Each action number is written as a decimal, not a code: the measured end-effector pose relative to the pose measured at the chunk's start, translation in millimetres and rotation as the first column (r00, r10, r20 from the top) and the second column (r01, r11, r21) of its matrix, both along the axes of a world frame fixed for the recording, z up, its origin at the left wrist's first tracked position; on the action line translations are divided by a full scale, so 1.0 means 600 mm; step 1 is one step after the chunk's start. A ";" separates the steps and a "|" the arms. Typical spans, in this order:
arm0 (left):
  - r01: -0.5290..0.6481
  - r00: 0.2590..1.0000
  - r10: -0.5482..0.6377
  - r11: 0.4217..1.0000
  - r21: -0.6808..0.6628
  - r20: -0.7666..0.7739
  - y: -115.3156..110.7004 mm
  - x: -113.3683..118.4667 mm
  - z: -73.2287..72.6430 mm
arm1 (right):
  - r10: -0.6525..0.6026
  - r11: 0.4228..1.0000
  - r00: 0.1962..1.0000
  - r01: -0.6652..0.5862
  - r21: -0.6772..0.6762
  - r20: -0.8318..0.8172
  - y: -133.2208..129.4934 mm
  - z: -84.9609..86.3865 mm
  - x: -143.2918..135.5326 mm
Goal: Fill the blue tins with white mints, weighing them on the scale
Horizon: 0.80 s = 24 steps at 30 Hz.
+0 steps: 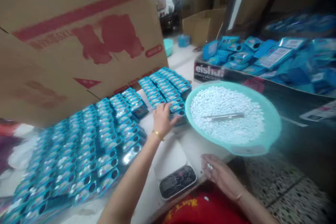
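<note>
My left hand reaches forward, palm down, to the near end of a block of small blue boxes. Its thumb is held apart from the fingers, and the fingertips are at the boxes; whether they touch one is hard to see. My right hand is palm up and half curled near the table edge, with a few white tablets in it. Beside it stands a turquoise basin full of white tablets, with a metal tool, perhaps tweezers, lying on top. Below my left hand sits a small digital scale.
Long rows of blue boxes cover the left of the table. A large cardboard carton stands behind them. At the right, a dark open carton holds a heap of blue boxes. Another turquoise bowl is farther back.
</note>
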State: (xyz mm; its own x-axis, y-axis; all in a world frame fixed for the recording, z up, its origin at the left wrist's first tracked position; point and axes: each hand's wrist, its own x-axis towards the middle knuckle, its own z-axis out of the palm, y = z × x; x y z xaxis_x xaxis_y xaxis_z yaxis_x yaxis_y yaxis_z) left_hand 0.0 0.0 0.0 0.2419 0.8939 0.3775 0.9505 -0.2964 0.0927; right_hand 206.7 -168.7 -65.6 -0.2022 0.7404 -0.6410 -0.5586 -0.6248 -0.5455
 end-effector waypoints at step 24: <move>-0.057 0.949 -0.011 0.977 -0.205 -0.316 -0.105 -0.121 0.195 | 0.042 0.995 0.998 -0.047 0.093 0.047 0.002 0.009 -0.001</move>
